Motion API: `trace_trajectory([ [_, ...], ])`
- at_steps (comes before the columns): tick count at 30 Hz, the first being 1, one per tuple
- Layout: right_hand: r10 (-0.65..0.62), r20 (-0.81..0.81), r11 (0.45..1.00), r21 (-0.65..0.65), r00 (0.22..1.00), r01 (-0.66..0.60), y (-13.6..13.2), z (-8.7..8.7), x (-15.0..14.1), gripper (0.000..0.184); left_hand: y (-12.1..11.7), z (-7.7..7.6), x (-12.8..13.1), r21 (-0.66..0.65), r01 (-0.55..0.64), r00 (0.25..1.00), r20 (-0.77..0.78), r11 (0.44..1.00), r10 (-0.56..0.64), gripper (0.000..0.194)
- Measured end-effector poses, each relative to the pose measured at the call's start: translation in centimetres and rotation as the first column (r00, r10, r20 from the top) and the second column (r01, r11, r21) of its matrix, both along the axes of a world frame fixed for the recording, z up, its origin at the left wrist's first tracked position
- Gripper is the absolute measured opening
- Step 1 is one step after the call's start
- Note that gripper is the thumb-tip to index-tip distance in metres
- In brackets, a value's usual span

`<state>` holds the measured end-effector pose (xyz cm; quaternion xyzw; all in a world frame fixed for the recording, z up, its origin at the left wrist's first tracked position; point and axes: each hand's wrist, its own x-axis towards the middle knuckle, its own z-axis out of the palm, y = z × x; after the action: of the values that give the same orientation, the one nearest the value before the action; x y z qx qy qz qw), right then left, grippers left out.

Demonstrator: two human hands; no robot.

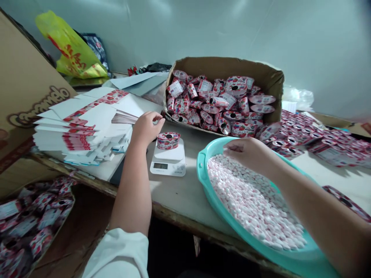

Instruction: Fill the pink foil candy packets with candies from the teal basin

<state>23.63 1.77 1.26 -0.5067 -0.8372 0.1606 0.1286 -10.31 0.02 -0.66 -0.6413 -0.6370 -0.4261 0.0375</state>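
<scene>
Head view: a scale bears one box, sweets remain, your left grip curls loosely, empty, your right grip unclear in closure and contents.

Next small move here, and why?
Probably bring the right hand across to the small box on the scale: the hand is over the white pieces in the basin, and the box has its dark opening facing up. Whether the hand grips a piece is hard to tell.

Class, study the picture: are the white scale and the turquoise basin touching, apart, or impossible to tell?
Apart. The head view shows a strip of tabletop between the white scale and the turquoise basin.
</scene>
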Motion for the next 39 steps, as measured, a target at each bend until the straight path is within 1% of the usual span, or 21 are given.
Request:
trace_trajectory([
  [3,0.077,0.011,0.991,0.105,0.997,-0.077,0.4,0.9,-2.2,0.023,0.1,-0.2,-0.2,-0.009,0.01,1.0,0.023,1.0,-0.01,0.019],
  [6,0.15,0.055,0.971,0.181,0.987,-0.158,1.1,2.2,-5.8,0.018,0.3,-0.6,-0.5,-0.016,0.013,0.999,0.042,1.0,-0.012,0.019],
  [8,0.191,0.113,0.953,0.216,0.975,-0.212,1.7,3.0,-8.7,0.016,0.4,-0.8,-0.7,-0.015,0.004,0.999,0.053,1.0,-0.003,0.019],
  [10,0.26,0.224,0.919,0.239,0.939,-0.312,2.3,3.3,-11.4,0.016,0.5,-0.9,-0.9,-0.014,-0.003,0.998,0.067,1.0,0.004,0.019],
  [12,0.326,0.366,0.865,0.256,0.872,-0.431,2.8,3.2,-13.7,0.019,0.6,-1.1,-1.1,-0.013,-0.004,0.997,0.08,1.0,0.005,0.018],
  [14,0.358,0.468,0.814,0.268,0.808,-0.515,3.1,2.8,-15.5,0.022,0.6,-1.2,-1.3,-0.009,-0.002,0.996,0.09,1.0,0.003,0.018],
  [16,0.371,0.504,0.791,0.27,0.78,-0.55,3.4,2.4,-16.7,0.023,0.6,-1.3,-1.4,-0.009,0.0,0.995,0.099,1.0,0.0,0.018],
  [19,0.397,0.504,0.775,0.264,0.767,-0.574,3.9,1.9,-17.6,0.023,0.6,-1.2,-1.5,-0.012,0.008,0.994,0.107,1.0,-0.007,0.017],
  [22,0.432,0.513,0.756,0.243,0.742,-0.608,4.2,1.6,-17.8,0.022,0.5,-0.9,-1.3,-0.013,0.014,0.994,0.113,1.0,-0.012,0.016],
  [24,0.439,0.519,0.754,0.231,0.734,-0.615,4.2,1.5,-18.0,0.024,0.4,-0.8,-1.2,-0.017,0.02,0.993,0.116,1.0,-0.018,0.015],
  [27,0.413,0.523,0.775,0.228,0.745,-0.59,3.7,1.8,-18.2,0.026,0.4,-0.7,-1.1,-0.017,0.032,0.993,0.113,0.999,-0.03,0.015],
  [30,0.375,0.515,0.797,0.246,0.771,-0.552,2.5,2.6,-17.6,0.027,0.3,-0.7,-1.2,-0.029,0.016,0.993,0.113,0.999,-0.013,0.016],
  [32,0.37,0.472,0.797,0.281,0.8,-0.534,1.4,3.3,-16.0,0.028,0.3,-0.8,-1.2,-0.039,0.002,0.993,0.116,0.999,0.002,0.017],
  [34,0.369,0.391,0.806,0.317,0.843,-0.499,0.3,3.7,-13.4,0.026,0.4,-0.8,-1.1,-0.049,-0.001,0.994,0.114,0.999,0.007,0.017],
  [36,0.323,0.295,0.852,0.324,0.899,-0.412,-0.3,3.6,-10.2,0.021,0.5,-0.7,-0.9,-0.063,0.001,0.995,0.103,0.998,0.005,0.017],
  [39,0.203,0.2,0.934,0.255,0.959,-0.251,0.0,2.8,-5.9,0.015,0.7,-0.7,-0.6,-0.088,0.003,0.996,0.087,0.996,0.005,0.018],
])
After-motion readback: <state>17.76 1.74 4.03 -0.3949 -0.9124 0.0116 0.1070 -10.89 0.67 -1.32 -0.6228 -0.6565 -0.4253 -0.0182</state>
